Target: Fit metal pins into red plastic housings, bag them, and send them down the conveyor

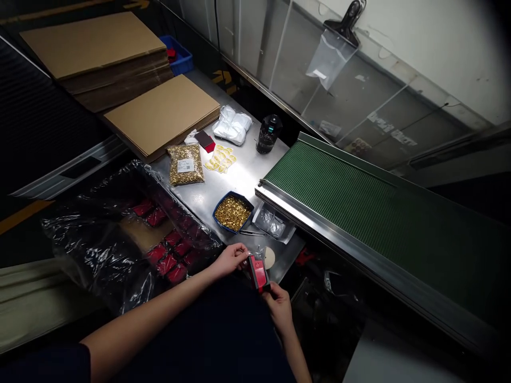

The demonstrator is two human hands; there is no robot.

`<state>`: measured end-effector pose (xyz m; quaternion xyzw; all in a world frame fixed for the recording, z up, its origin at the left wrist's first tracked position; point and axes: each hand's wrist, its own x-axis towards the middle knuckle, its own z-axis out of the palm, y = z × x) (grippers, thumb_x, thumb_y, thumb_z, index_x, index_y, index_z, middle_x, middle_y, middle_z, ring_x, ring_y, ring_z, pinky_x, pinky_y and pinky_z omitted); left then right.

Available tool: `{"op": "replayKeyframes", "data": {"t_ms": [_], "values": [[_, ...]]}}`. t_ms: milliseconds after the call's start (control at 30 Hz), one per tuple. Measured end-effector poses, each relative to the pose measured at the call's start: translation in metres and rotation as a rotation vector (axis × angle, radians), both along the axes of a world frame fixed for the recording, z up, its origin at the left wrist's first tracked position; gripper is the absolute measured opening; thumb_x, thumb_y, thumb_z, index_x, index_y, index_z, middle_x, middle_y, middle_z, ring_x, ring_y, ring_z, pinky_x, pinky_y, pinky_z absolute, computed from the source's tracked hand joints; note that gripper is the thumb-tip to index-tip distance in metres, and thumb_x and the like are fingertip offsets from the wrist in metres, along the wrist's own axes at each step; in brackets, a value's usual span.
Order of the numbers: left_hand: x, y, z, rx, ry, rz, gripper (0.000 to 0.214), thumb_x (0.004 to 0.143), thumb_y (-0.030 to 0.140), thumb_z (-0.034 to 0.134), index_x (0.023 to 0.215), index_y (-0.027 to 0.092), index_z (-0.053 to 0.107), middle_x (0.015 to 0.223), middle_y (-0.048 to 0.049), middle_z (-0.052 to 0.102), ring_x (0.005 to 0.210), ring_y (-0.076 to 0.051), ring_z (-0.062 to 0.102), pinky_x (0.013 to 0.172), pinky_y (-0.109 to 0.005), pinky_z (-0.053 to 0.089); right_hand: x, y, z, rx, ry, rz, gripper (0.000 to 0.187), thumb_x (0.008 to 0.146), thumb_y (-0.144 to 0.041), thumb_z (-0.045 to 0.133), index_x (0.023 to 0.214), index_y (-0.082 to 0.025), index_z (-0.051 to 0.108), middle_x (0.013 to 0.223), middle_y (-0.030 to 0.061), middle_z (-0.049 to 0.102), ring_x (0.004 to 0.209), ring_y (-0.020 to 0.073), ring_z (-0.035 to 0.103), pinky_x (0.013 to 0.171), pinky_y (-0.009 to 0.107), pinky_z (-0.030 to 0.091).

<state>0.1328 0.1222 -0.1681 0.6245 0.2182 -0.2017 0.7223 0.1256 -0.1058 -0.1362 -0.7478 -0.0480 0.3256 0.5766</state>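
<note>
Over the table's near edge, both hands are at a small red and black block-shaped item (pixel 259 274); its exact kind I cannot tell. Clear plastic film (pixel 260 253), like a small bag, shows at its upper end. My left hand (pixel 232 258) is closed in a pinch on that film, beside the item's top left corner. My right hand (pixel 280 307) grips the lower end between thumb and fingers. Just behind them lie a round cream disc (pixel 269 258) and tweezers (pixel 253 233). A blue tray (pixel 216 217) full of small gold-coloured pieces stands farther back.
At left, a carton lined with clear plastic (pixel 131 287) holds several red items. Behind are a bag of gold pieces (pixel 186 165), yellow stickers (pixel 220 159), white bags (pixel 232 125), a dark jar (pixel 269 134) and cardboard sheets (pixel 163 114). A green conveyor belt (pixel 339 186) runs along the right.
</note>
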Motion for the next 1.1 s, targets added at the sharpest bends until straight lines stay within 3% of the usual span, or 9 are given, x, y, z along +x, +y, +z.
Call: {"op": "replayKeyframes", "data": {"t_ms": [133,267,500,600,700,900,1000,1100], "values": [[0.0,0.006,0.018,0.216,-0.166,-0.092,0.029,0.094,0.047,0.052,0.084,0.02,0.055,0.069,0.0014,0.06,0.063,-0.015,0.058,0.06,-0.026,0.046,-0.002,0.003,-0.01,-0.039,-0.041,0.022,0.024,0.088,-0.04,0.061,0.081,-0.022,0.075,0.085,0.0048,0.07,0.081,0.0223,0.064,0.077,0.032,0.051],[-0.003,0.005,0.038,0.424,-0.356,-0.241,0.019,0.094,0.033,0.054,0.08,0.021,0.058,0.08,-0.0011,0.059,0.078,-0.018,0.055,0.074,-0.029,0.043,0.0,0.012,-0.012,-0.132,-0.083,0.045,0.019,0.086,-0.029,0.057,0.088,-0.021,0.074,0.089,0.0052,0.071,0.085,0.0227,0.065,0.078,0.032,0.05],[0.01,-0.012,0.037,0.639,-0.489,-0.423,0.021,0.1,0.029,0.044,0.086,0.022,0.058,0.085,-0.0038,0.057,0.083,-0.021,0.054,0.076,-0.031,0.041,0.009,0.028,-0.001,-0.257,-0.149,0.169,0.016,0.077,-0.016,0.06,0.075,-0.026,0.073,0.079,0.002,0.071,0.083,0.0229,0.065,0.077,0.03,0.044],[0.015,-0.013,0.035,0.659,-0.53,-0.492,0.017,0.097,0.027,0.049,0.084,0.022,0.058,0.085,-0.0033,0.057,0.081,-0.02,0.054,0.073,-0.029,0.041,0.014,0.026,0.001,-0.28,-0.135,0.128,0.015,0.075,-0.017,0.063,0.077,-0.027,0.074,0.08,0.0025,0.073,0.084,0.0246,0.067,0.078,0.032,0.045],[0.014,-0.012,0.034,0.667,-0.553,-0.529,0.01,0.094,0.021,0.052,0.087,0.022,0.06,0.088,-0.0045,0.058,0.083,-0.021,0.055,0.073,-0.03,0.042,0.018,0.023,-0.002,-0.268,-0.075,0.002,0.015,0.08,-0.028,0.064,0.088,-0.025,0.076,0.087,0.0046,0.077,0.085,0.0264,0.069,0.076,0.034,0.048],[0.009,-0.017,0.039,0.654,-0.509,-0.479,0.02,0.101,0.025,0.039,0.094,0.021,0.057,0.086,-0.0056,0.061,0.079,-0.021,0.058,0.073,-0.031,0.043,0.014,0.03,-0.014,-0.175,0.086,-0.246,0.05,0.089,-0.051,0.049,0.115,-0.013,0.07,0.091,0.0114,0.076,0.08,0.0252,0.071,0.059,0.031,0.053],[0.009,-0.023,0.046,0.569,-0.524,-0.502,0.019,0.101,0.026,0.041,0.092,0.021,0.057,0.082,-0.0036,0.063,0.073,-0.019,0.059,0.067,-0.028,0.042,0.014,0.038,-0.018,-0.165,0.12,-0.259,0.043,0.085,-0.046,0.054,0.109,-0.015,0.072,0.085,0.0099,0.076,0.078,0.0257,0.071,0.06,0.031,0.053],[0.008,-0.028,0.052,0.488,-0.563,-0.544,0.019,0.099,0.028,0.046,0.088,0.021,0.06,0.081,-0.0041,0.064,0.075,-0.019,0.06,0.068,-0.028,0.043,0.02,0.042,-0.016,-0.172,0.118,-0.208,0.02,0.077,-0.032,0.063,0.086,-0.019,0.075,0.081,0.0089,0.075,0.085,0.0284,0.069,0.067,0.033,0.051]]}}
